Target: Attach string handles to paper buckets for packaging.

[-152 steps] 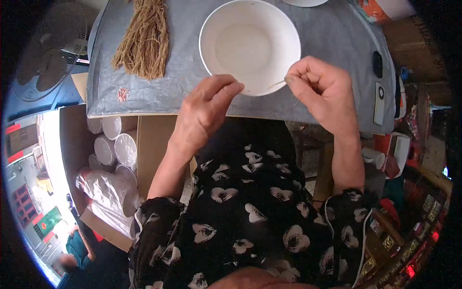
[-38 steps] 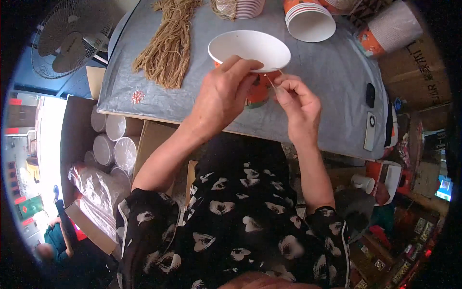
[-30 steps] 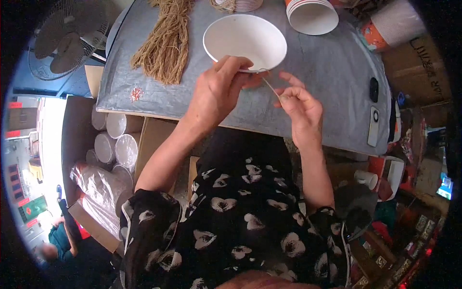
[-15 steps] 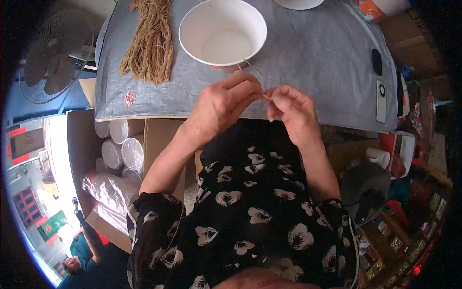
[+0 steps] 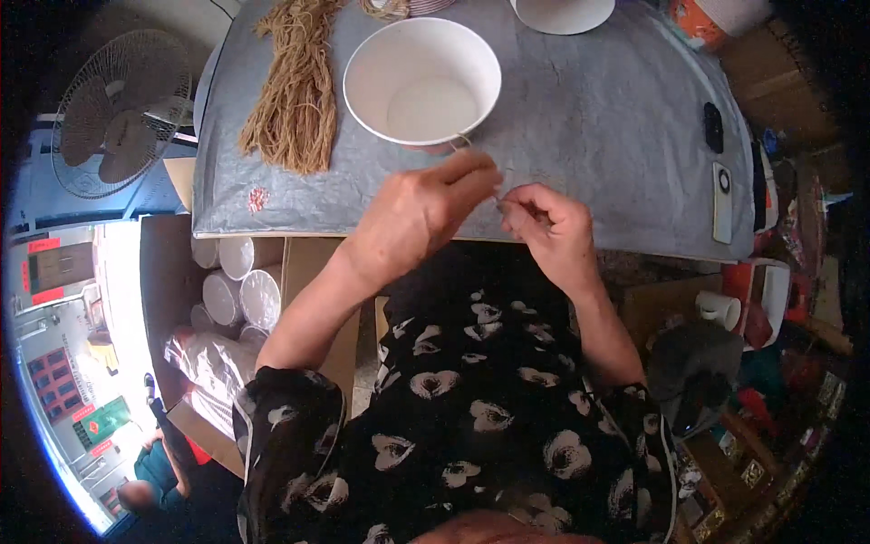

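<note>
A white paper tub point(image 5: 422, 45) stands at the table's near edge, its open mouth facing me. Just in front of it, my left hand point(image 5: 421, 208) is closed with fingers pinched on a thin pale cord point(image 5: 464, 140). The cord shows as a small loop between that hand and the tub's rim. Close by on the right, my right hand point(image 5: 553, 225) has its thumb and index finger pressed together beside the left fingertips. The cord between the two hands is too fine and blurred to follow. A bundle of brown twine point(image 5: 294, 100) lies left of the tub.
The table point(image 5: 616, 136) wears a grey cover. On it are small red-and-white bits point(image 5: 258, 199), a dark phone-like object point(image 5: 713, 127) and a white round-topped container point(image 5: 566, 14). Wrapped tubs point(image 5: 237, 295) fill a carton below left. A fan point(image 5: 122, 113) stands at left; a person point(image 5: 161, 471) sits beyond.
The view has shifted slightly, so the table sits lower in it. My hands stay close together by the tub; the right thumb and index finger have closed more tightly.
</note>
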Demonstrator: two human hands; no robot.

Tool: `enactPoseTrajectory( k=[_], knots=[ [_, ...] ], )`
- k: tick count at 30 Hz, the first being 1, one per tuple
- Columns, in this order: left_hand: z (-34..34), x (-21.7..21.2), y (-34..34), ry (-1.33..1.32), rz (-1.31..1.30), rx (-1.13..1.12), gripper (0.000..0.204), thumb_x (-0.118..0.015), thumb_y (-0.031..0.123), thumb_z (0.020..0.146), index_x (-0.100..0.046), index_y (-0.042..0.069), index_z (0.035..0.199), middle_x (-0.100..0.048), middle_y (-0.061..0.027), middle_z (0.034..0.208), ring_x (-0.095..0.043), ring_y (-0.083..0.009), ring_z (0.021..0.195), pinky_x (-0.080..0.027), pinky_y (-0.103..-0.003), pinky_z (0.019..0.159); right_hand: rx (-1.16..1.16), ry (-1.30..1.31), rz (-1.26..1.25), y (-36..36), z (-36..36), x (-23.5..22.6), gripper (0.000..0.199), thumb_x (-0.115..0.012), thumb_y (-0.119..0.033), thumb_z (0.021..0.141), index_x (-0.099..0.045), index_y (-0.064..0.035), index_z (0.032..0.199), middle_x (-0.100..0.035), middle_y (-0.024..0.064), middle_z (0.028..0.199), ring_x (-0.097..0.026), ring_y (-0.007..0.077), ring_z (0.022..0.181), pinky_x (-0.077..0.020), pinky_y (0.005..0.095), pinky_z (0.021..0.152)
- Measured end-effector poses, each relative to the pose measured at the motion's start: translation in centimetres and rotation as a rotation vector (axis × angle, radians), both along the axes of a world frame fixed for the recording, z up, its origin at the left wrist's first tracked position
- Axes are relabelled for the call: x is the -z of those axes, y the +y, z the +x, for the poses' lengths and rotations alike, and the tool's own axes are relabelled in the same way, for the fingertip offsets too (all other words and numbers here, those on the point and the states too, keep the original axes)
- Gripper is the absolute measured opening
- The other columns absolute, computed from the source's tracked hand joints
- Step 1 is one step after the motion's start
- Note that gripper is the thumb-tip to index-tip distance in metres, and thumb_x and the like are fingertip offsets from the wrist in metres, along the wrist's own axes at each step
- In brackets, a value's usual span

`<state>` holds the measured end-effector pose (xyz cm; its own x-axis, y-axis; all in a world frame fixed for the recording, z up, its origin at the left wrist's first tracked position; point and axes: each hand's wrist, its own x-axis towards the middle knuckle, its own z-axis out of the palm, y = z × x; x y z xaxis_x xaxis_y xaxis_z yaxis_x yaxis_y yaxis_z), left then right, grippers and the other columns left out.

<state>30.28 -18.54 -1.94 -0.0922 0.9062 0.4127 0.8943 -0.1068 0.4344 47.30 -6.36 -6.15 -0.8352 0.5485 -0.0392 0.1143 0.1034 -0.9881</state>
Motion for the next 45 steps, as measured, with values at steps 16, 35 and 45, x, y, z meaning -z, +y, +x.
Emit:
enactPoseTrajectory(
  k=[16,35,45],
  knots=[
    [-2.0,-3.3,2.6,-0.78,-0.329,-0.005,0.018,-0.059,0.017,0.1,-0.06,0.0,0.101,-0.07,-0.0084,0.092,-0.061,-0.0086,0.06,-0.048,-0.024,0.051,0.161,0.323,0.561,0.4,-0.5,-1.3,0.01,-0.07,-0.004,0.088,-0.066,-0.001,0.096,-0.06,0.0122,0.114,-0.063,0.0211,0.092,-0.0515,0.0318,0.08],
    [-3.4,-3.0,1.1,-1.109,-0.313,0.203,0.029,-0.051,0.028,0.105,-0.063,0.002,0.104,-0.066,-0.0005,0.086,-0.061,-0.0062,0.067,-0.048,-0.021,0.057,0.03,0.165,0.004,0.7,-3.6,-5.9,0.021,-0.051,-0.023,0.105,-0.055,-0.0035,0.099,-0.059,0.0,0.08,-0.052,0.0052,0.067,-0.0434,0.022,0.059],
    [-4.0,-2.4,1.0,-1.16,-0.273,0.184,0.024,-0.055,0.022,0.104,-0.063,-0.001,0.102,-0.065,-0.002,0.083,-0.064,-0.0073,0.072,-0.053,-0.021,0.063,0.095,0.206,0.204,1.5,-4.1,-7.2,0.015,-0.062,-0.016,0.099,-0.063,-0.0014,0.094,-0.051,-0.0076,0.072,-0.042,0.0006,0.064,-0.0348,0.0185,0.055]
  ],
)
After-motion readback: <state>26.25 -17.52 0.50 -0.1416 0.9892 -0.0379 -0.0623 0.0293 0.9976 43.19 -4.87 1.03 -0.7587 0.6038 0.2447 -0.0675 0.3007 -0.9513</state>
